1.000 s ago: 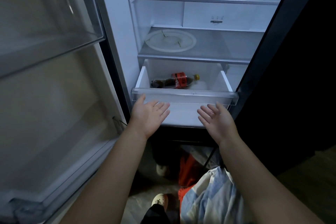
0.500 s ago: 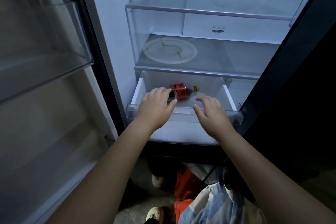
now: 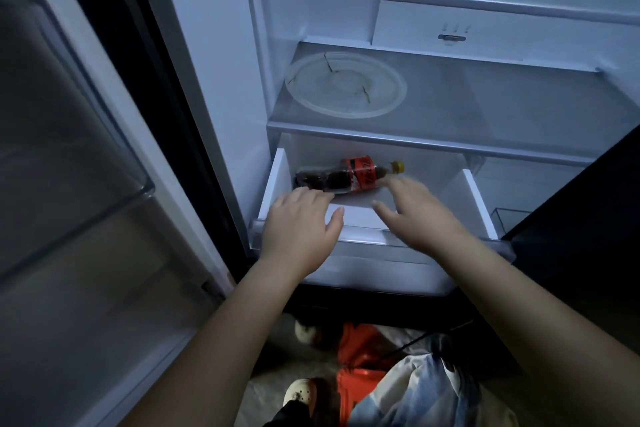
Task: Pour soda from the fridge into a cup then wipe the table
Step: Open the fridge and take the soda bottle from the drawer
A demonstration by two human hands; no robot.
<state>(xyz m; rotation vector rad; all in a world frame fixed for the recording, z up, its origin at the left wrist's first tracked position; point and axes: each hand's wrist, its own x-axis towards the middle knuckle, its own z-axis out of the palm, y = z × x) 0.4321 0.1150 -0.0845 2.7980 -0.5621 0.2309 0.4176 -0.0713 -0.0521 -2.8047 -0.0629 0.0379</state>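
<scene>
- Now, the fridge (image 3: 207, 45) stands open and its low drawer (image 3: 471, 204) juts forward, so there is room to reach in from above.
- The bottle (image 3: 349, 175) lies on its side in the drawer, cap to the right.
- The left hand (image 3: 301, 225), fingers loosely spread and holding nothing, is just by the bottle's base; it should wrap the body.
- The right hand (image 3: 419, 215), likewise spread and empty, is near the neck; it should steady that end and lift level, without shaking.

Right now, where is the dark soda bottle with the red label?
The red-labelled plastic soda bottle lies on its side in the open white fridge drawer, centre of the head view, just beyond the left hand and right hand.
</scene>
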